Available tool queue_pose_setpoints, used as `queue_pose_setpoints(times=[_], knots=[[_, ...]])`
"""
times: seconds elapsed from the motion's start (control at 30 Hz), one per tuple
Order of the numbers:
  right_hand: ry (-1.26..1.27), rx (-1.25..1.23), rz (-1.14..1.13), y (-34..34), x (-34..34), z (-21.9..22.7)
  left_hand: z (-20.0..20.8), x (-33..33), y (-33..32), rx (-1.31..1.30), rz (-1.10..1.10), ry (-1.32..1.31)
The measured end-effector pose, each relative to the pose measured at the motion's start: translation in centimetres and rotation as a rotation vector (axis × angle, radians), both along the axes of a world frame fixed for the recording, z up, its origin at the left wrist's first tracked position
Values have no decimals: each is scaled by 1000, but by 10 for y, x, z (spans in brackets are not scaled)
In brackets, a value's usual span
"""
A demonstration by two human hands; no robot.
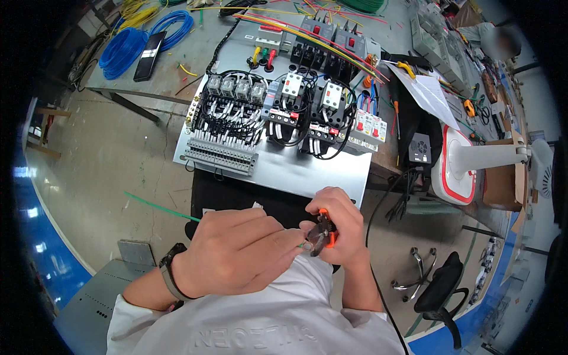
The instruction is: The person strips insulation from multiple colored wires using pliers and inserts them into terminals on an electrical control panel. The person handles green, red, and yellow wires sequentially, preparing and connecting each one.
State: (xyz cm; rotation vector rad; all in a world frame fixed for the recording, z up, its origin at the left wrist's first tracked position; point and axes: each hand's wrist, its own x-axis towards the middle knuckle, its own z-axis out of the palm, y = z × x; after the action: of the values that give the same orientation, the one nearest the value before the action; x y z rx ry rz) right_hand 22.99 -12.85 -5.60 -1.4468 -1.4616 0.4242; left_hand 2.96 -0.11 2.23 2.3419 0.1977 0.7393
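My left hand (245,251), with a watch on its wrist, pinches a green wire (157,205). One length of the wire sticks out to the left behind the hand, and its short tip shows by the fingertips. My right hand (346,231) is closed round small orange-handled pliers (320,238). Their dark jaws are at the wire's tip; whether they bite on it I cannot tell. Both hands are above my lap, in front of a metal mounting plate (284,174). On the plate stand a grey terminal block row (220,155), clear relays (236,89) and wired contactors (291,87).
Blue wire coils (123,53) and a phone (149,56) lie on the table at the far left. To the right are a paper sheet (423,94), a red-edged white stand base (454,165) and a black chair (441,284). Another person (482,35) is at the far right.
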Motion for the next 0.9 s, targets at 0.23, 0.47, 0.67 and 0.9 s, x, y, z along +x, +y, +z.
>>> queue_pose_setpoints(times=[0.23, 0.47, 0.67, 0.9], knots=[[-91, 25, -51, -1, -2, 5, 1, 2, 0, -15, -11, -6], [-76, 61, -54, 0, -5, -2, 0, 2, -1, -25, -14, -4], [-40, 80, -76, 2, -9, -6, 2, 3, -2, -33, -3, -10], [23, 24, -38, 6, -6, -10, 6, 4, -1, -73, 35, 9]])
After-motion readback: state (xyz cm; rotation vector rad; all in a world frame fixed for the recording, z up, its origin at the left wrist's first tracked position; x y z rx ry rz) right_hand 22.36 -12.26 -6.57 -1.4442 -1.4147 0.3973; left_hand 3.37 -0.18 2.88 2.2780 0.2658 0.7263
